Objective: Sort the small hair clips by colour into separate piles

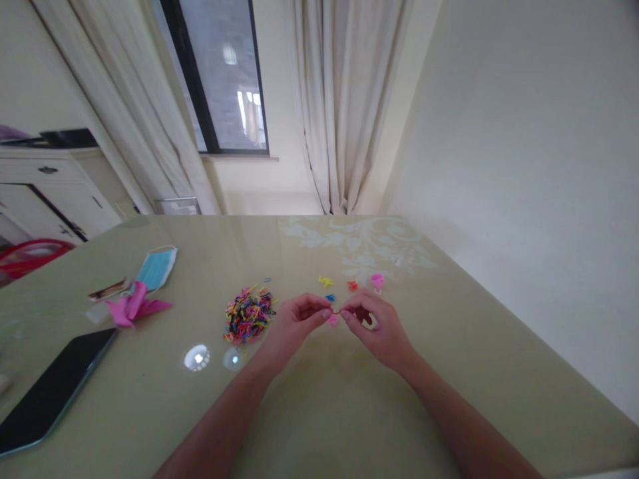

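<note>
My left hand [295,324] and my right hand [378,327] face each other above the table, thumbs and fingertips pinched. Between them runs a small reddish rubber band [336,313], with one end in each pinch. Just under it lies a bit of pink bands [333,320]. Left of my left hand is a heap of small multicoloured rubber bands [248,315]. Beyond my fingers sit little clusters of yellow bands [325,281], blue bands [329,298] and orange-red bands [352,286]. A pink cluster [377,280] lies past my right hand.
On the left of the glossy table [319,419] are a dark tablet-like slab [57,386], a pink folded-paper bird [136,306] and a blue face mask [156,267]. A wall [539,166] borders the right edge. Curtains [344,100] hang behind.
</note>
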A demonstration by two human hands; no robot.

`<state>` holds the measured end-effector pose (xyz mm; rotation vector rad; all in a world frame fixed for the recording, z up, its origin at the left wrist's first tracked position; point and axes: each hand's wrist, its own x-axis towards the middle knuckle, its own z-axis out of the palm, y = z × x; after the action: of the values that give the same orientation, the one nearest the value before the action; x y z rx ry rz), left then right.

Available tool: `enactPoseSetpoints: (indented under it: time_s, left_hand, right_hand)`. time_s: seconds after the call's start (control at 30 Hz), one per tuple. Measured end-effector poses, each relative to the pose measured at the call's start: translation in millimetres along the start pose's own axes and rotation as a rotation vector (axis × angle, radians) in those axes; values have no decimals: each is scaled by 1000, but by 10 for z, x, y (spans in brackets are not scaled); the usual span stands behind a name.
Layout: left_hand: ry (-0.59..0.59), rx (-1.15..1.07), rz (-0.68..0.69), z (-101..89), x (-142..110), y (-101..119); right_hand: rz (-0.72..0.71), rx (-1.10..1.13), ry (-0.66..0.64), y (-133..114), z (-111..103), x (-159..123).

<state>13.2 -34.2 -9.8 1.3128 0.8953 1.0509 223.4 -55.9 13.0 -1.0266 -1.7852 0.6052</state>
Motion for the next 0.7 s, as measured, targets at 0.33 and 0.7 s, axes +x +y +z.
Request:
enactPoseSetpoints:
  time_s: [0.33,0.7]
  left_hand:
    - [437,1427,115,-606,166,-228]
    - [385,1667,48,-652,226,-286]
  right_hand:
    - [306,697,200,-62,-104,38]
    - [270,-5,244,550,-269,183]
